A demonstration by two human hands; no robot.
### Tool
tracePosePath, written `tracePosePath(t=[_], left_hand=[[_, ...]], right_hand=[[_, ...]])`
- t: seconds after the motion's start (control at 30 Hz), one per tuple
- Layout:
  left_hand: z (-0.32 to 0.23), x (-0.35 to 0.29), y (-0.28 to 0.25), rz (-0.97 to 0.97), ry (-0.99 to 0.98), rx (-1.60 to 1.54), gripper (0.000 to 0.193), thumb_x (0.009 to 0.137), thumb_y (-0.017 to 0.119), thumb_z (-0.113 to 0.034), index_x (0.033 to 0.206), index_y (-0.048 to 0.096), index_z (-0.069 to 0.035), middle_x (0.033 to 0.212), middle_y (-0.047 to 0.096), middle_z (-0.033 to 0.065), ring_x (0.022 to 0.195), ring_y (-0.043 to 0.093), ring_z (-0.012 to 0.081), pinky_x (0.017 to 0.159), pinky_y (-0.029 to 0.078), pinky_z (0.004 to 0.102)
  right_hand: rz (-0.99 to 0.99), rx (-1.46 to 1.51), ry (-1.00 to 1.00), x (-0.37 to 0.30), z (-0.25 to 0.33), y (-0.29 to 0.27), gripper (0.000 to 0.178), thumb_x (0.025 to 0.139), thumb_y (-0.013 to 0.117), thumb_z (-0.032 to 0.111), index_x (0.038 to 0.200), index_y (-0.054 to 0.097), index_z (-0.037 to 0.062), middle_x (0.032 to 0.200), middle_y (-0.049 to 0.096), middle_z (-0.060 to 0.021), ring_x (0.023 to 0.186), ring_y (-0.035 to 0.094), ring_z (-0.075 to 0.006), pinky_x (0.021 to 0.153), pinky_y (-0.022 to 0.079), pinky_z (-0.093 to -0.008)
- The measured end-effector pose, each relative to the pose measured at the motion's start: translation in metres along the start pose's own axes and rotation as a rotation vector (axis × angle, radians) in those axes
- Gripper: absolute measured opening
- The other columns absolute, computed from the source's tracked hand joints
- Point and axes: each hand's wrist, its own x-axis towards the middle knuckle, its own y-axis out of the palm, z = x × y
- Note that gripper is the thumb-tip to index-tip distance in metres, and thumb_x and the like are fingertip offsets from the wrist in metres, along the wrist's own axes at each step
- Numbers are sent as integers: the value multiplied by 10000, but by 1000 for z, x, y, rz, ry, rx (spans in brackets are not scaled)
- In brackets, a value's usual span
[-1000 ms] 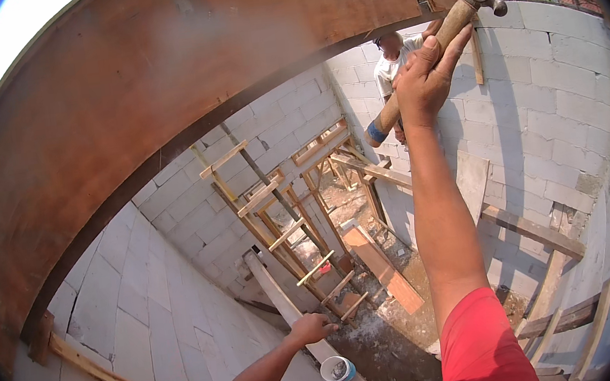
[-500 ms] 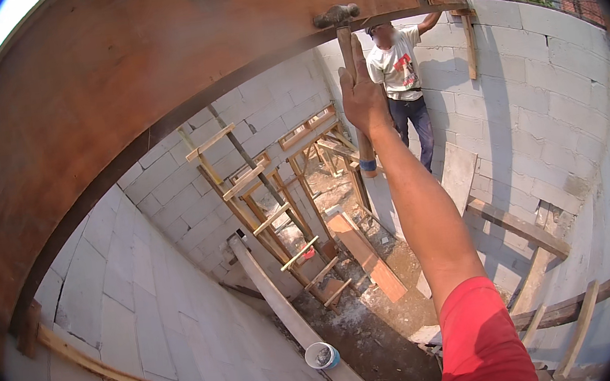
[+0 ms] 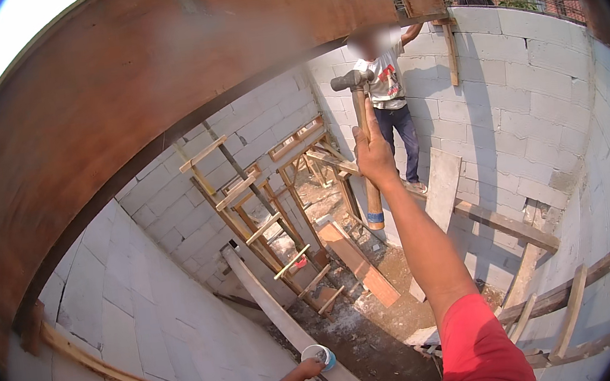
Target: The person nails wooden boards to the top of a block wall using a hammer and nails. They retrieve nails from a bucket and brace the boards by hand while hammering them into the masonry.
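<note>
My right hand [image 3: 375, 156] is raised in front of me and wrapped around the wooden handle of a hammer [image 3: 352, 80]. The hammer stands upright, its dark metal head on top, with the index finger stretched along the handle and a blue band near the lower end. Its head is now below the long brown wooden board [image 3: 177, 62] that spans the top of the view, and apart from it. Low in the view, my left hand [image 3: 310, 368] overlaps the edge of a small white bucket [image 3: 328, 356] with grey stuff inside. Whether it touches the bucket is unclear, and its fingers are mostly hidden.
Facing me, a person [image 3: 387, 87] holds the board's far end. Grey block walls [image 3: 526, 82] surround the space. A wooden ladder [image 3: 264, 227], a long plank [image 3: 272, 299] and a brown board [image 3: 358, 260] lie below. Timber rails [image 3: 581, 298] stand at right.
My right hand has brought the hammer down, away from the board's lower edge. My left hand has moved up and right to the bucket. The view has shifted slightly.
</note>
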Motion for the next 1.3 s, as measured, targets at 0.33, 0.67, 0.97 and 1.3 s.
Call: tracePosePath(t=[0.33, 0.67, 0.97, 1.3], left_hand=[[52, -56, 109, 297, -383, -800, 230, 888, 567, -193, 1001, 721, -63, 721, 551, 52, 588, 457, 223, 570, 370, 388], [-81, -171, -308, -994, 444, -1159, 855, 910, 777, -518, 1548, 413, -79, 981, 582, 17, 488, 319, 1, 416, 241, 195], [-205, -299, -522, -1644, 1072, -1511, 970, 746, 880, -596, 1441, 466, -60, 1381, 582, 197, 490, 325, 74, 440, 265, 213], [-192, -317, -531, -1764, 1071, -1515, 629, 822, 830, -446, 1313, 537, -183, 1054, 525, 6, 816, 484, 167, 709, 405, 336]], right_hand=[[822, -562, 1247, -647, -185, -241, 574, 853, 764, 534, 982, 761, -25, 878, 748, -191, 879, 749, -282, 777, 562, -418], [1313, -1007, 1418, -791, -97, -439, 592, 804, 775, 561, 1089, 775, 42, 1032, 767, -190, 1046, 743, -305, 892, 567, -412], [985, -894, 1489, -787, -77, -406, 522, 779, 793, 489, 1107, 783, 83, 1106, 763, -166, 1066, 735, -315, 911, 570, -430], [1134, -831, 1331, -785, -84, -424, 497, 824, 711, 461, 1165, 764, 103, 1181, 730, -196, 1124, 699, -362, 976, 553, -443]])
